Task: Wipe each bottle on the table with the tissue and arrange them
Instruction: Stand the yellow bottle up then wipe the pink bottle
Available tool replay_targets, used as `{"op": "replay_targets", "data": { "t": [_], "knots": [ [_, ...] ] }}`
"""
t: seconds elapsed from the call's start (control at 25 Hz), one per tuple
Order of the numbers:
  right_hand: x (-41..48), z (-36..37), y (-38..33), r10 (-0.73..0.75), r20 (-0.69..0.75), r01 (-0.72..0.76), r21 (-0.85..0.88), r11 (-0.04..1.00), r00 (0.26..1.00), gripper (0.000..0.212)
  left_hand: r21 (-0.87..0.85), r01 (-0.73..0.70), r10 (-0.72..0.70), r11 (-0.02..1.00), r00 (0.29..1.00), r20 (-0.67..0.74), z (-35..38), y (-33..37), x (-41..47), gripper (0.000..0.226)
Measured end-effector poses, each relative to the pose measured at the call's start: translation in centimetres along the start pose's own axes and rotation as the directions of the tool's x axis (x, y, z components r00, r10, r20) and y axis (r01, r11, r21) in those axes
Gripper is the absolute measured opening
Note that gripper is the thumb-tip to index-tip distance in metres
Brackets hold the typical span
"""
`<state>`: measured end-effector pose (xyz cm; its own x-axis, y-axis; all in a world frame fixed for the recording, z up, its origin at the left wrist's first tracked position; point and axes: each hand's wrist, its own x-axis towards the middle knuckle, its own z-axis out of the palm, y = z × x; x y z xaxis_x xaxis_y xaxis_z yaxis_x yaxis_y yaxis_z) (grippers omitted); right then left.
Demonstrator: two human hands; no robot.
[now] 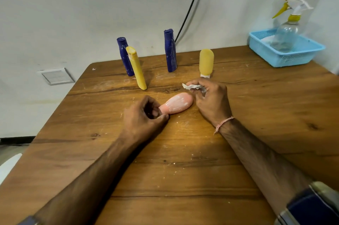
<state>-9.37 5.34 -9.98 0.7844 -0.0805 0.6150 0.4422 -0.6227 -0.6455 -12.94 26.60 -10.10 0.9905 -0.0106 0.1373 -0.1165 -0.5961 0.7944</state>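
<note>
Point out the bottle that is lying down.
The pink bottle, smeared white, its narrow end gripped by the left hand. The two blue bottles and two yellow bottles stand upright.

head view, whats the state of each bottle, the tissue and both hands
pink bottle, lying on its side, white-smeared
left hand, grips pink bottle's narrow end
right hand, pinches tissue
tissue, crumpled
left blue bottle, upright
right blue bottle, upright
slim yellow bottle, standing, cap up
squat yellow bottle, standing on its white cap
spray bottle, upright in blue basket
</note>
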Motion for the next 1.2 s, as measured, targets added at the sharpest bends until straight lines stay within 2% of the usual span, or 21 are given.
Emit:
{"op": "replay_targets", "data": {
  "t": [0.16,0.36,0.4,0.52,0.56,0.68,0.72,0.76,0.84,0.88,0.92,1.0,1.04,1.08,1.12,1.2],
  "knots": [
    [0.2,-0.3,0.6,0.063,0.03,-0.058,-0.15,0.987,0.998,0.027,-0.042,-0.024,0.026,0.999,0.998,0.065,2.2,1.0,3.3,0.033],
    [-0.9,0.7,-1.1,-0.147,0.228,0.171,-0.088,0.981,0.962,0.041,-0.037,-0.12,0.12,0.992,0.993,0.014,2.3,0.2,3.6,0.032],
    [-0.5,0.3,-0.8,-0.124,0.208,0.151,-0.119,0.981,0.97,0.04,-0.04,-0.122,0.123,0.992,0.992,0.023,2.2,0.1,3.6,0.032],
    [0.9,-1.1,0.4,0.084,0.032,-0.074,-0.247,0.966,0.996,0.033,-0.014,-0.106,0.107,0.994,0.992,0.063,1.9,0.4,3.9,0.033],
    [0.8,-0.9,0.1,0.082,0.038,-0.07,-0.254,0.965,0.996,0.035,-0.003,-0.112,0.112,0.994,0.992,0.06,2.0,0.5,3.8,0.033],
    [-0.9,0.9,-2.0,-0.148,0.272,0.195,-0.157,0.968,0.951,0.044,0.026,-0.158,0.158,0.987,0.987,0.021,2.2,0.6,3.4,0.033],
    [-1.1,1.2,-2.1,-0.187,0.3,0.239,-0.148,0.96,0.936,0.045,0.028,-0.167,0.167,0.986,0.986,0.014,2.2,0.6,3.3,0.033],
    [-0.7,1.0,-1.9,-0.156,0.263,0.208,-0.182,0.961,0.952,0.043,0.026,-0.167,0.167,0.986,0.986,0.015,2.1,0.6,3.4,0.034],
    [0.8,-0.3,-0.4,0.03,0.052,-0.014,-0.293,0.956,0.998,0.036,0.02,-0.147,0.146,0.989,0.989,0.03,1.9,0.7,3.5,0.035],
    [1.1,-0.9,0.1,0.1,-0.014,-0.099,-0.327,0.94,0.995,0.034,0.02,-0.137,0.136,0.99,0.99,0.034,1.9,0.8,3.6,0.035],
    [1.0,-0.9,0.2,0.099,-0.001,-0.094,-0.33,0.939,0.995,0.035,0.02,-0.133,0.133,0.991,0.991,0.033,1.9,0.9,3.6,0.035],
    [-0.2,0.3,-1.2,-0.065,0.196,0.11,-0.232,0.966,0.979,0.041,0.011,-0.147,0.147,0.989,0.989,0.024,2.0,0.9,3.4,0.035],
    [-1.1,1.0,-2.0,-0.163,0.297,0.221,-0.175,0.96,0.941,0.043,0.0,-0.153,0.153,0.988,0.988,0.018,2.0,0.9,3.4,0.034],
    [-1.4,1.3,-2.2,-0.215,0.336,0.278,-0.154,0.948,0.917,0.044,-0.011,-0.147,0.147,0.989,0.989,0.013,2.0,0.8,3.3,0.034],
    [-1.0,1.2,-2.0,-0.196,0.312,0.263,-0.192,0.946,0.93,0.044,-0.017,-0.129,0.129,0.991,0.992,0.009,2.0,0.8,3.3,0.032],
    [0.3,-0.2,-0.3,-0.001,0.14,0.047,-0.331,0.943,0.99,0.042,-0.018,-0.083,0.083,0.996,0.996,0.014,2.0,0.9,3.6,0.029]
  ]
}}
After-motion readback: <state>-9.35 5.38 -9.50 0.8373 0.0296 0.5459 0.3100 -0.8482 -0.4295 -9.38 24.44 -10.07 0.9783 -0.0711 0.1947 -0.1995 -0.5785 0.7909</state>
